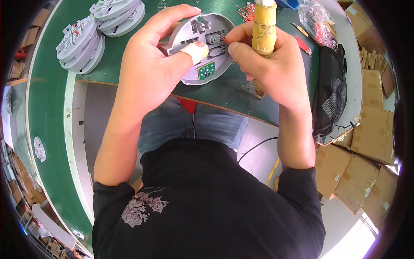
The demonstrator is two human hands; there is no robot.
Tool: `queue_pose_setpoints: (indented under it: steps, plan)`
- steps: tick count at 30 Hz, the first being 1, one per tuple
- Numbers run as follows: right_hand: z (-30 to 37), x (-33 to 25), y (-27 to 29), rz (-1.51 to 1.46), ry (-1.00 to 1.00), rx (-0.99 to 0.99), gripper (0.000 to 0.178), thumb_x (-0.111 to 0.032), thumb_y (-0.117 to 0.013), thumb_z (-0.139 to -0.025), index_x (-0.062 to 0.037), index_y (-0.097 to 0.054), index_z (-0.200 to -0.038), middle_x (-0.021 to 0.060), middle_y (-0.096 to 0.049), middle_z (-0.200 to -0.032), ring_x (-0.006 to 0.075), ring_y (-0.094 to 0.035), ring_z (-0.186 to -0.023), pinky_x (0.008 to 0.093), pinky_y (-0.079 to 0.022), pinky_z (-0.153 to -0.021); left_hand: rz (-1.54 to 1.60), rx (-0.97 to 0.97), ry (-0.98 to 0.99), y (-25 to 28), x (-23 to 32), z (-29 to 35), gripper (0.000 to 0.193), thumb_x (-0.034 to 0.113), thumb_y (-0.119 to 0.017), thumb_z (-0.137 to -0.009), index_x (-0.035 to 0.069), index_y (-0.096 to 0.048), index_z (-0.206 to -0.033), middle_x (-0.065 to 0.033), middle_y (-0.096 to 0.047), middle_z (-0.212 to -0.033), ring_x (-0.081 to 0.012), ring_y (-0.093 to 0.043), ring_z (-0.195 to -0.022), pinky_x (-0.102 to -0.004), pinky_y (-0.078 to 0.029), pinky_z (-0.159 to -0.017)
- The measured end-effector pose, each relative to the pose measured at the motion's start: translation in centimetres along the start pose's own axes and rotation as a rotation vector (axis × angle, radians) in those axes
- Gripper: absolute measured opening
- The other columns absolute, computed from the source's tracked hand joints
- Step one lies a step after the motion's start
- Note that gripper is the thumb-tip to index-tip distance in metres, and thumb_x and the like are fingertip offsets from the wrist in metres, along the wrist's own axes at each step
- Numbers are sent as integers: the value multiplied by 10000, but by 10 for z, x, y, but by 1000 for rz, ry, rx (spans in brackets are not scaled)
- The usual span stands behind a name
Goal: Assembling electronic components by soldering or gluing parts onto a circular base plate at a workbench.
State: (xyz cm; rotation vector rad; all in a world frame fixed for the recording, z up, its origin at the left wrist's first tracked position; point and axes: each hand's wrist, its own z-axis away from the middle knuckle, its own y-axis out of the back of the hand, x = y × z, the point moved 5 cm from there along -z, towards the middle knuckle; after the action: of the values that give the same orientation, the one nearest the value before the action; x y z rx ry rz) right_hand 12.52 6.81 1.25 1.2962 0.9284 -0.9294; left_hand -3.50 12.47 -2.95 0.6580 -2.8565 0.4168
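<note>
My left hand (pixel 157 64) is closed around the rim of a round grey plastic housing (pixel 186 78), with its thumb pressed inside. Moulded ribs and slots show in the housing, along with a small green circuit board (pixel 206 70) near its lower edge. My right hand (pixel 269 60) pinches a thin red wire (pixel 224 40) between thumb and forefinger at the housing's right side. The same hand also grips a stick-shaped tool wrapped in yellow tape (pixel 264 32), standing roughly upright; its kind I cannot make out. The thumb of my left hand wears a pale covering.
Stacked grey housings (pixel 79 45) stand at the far left of the green table (pixel 215 98). Red wires (pixel 304 45), a clear plastic bag (pixel 317 21) and a blue bin (pixel 288 3) lie at the back right. A black bag (pixel 331 88) sits at the right edge, beside cardboard boxes (pixel 373 129).
</note>
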Motion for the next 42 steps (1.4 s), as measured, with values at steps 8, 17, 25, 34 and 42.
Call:
queue_pose_setpoints:
  steps: [8,17,25,34,42]
  plan:
    - [2,2,-8,-64,-20,23,111,-78,-700,-877,-14,-700,-967,-15,-627,-740,44,-536,-585,216,-428,-528,-665,562,1059,-36,39,-10,468,-70,-691,-828,-34,-551,-1273,-73,-646,-1104,-125,-618,-977,-266,-503,-872]
    - [7,-5,-10,133,53,88,112,-96,-714,-869,-31,-699,-958,-28,-614,-718,36,-528,-588,219,-409,-526,-938,370,913,-38,41,-15,437,-62,-673,-811,17,-589,-1233,-81,-667,-1060,-193,-650,-925,-307,-521,-824]
    - [7,-10,-1,122,-50,33,115,-81,-707,-867,-29,-693,-969,-30,-625,-744,31,-525,-629,205,-416,-568,-1173,205,770,-45,45,-15,419,-55,-657,-796,62,-623,-1197,-89,-686,-1021,-254,-677,-878,-343,-536,-782]
    - [-5,-56,15,605,294,-46,200,-205,-699,-881,-28,-616,-926,82,-562,-686,202,-520,-538,335,-462,-549,-1284,-7,670,-51,36,-22,383,-18,-669,-800,96,-640,-1165,-121,-681,-986,-346,-657,-813,-389,-541,-713]
    - [-12,-77,12,622,54,-128,195,-95,-722,-736,20,-590,-825,149,-613,-683,217,-593,-608,349,-471,-591,-1377,-36,881,-63,28,-36,350,41,-711,-778,130,-663,-1113,-110,-674,-920,-338,-660,-773,-422,-525,-669]
